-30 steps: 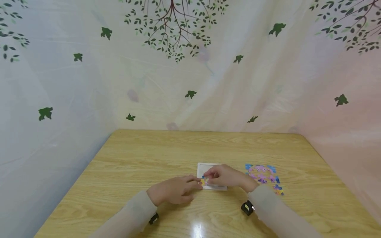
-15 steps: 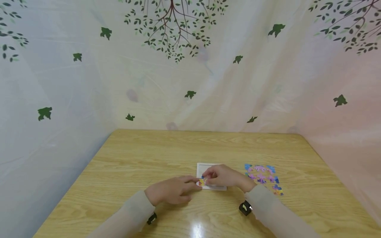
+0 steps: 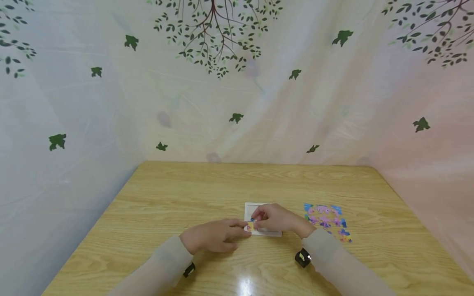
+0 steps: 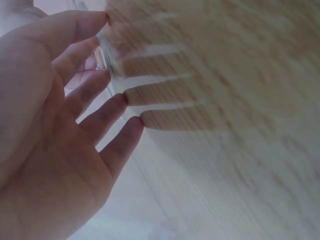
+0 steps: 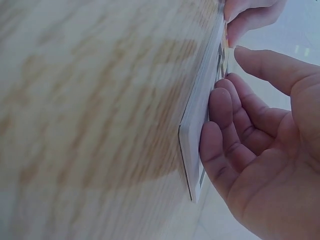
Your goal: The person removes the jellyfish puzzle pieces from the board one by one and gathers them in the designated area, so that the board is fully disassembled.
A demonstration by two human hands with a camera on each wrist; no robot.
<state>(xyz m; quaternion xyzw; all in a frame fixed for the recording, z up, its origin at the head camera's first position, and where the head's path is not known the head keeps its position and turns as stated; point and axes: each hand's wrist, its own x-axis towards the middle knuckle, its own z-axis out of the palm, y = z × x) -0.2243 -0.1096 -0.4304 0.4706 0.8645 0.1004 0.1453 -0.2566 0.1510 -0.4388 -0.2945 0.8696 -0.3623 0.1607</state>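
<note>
A small white puzzle tray (image 3: 274, 234) lies flat on the wooden table, with a few yellow, pink and blue jigsaw pieces (image 3: 250, 225) at its lower left. My left hand (image 3: 212, 236) rests at the tray's left side, its fingers fairly straight; in the left wrist view its fingertips (image 4: 134, 122) touch the table. Over the tray, my right hand (image 3: 279, 220) pinches a jigsaw piece (image 5: 223, 62) between thumb and index finger, low against the tray's surface. Its other fingers curl onto the tray in the right wrist view. Most of that piece is hidden by the fingers.
To the right of the tray lies a partly assembled group of jigsaw pieces (image 3: 324, 214), pink, blue and yellow, with a gap in its lower part. A pale curtain (image 3: 192, 111) printed with leaves hangs behind the wooden table (image 3: 177, 189).
Both hands stay at the tray almost unmoved. The right hand shifts very slightly over the pieces at the lower left. The head view drifts a little.
</note>
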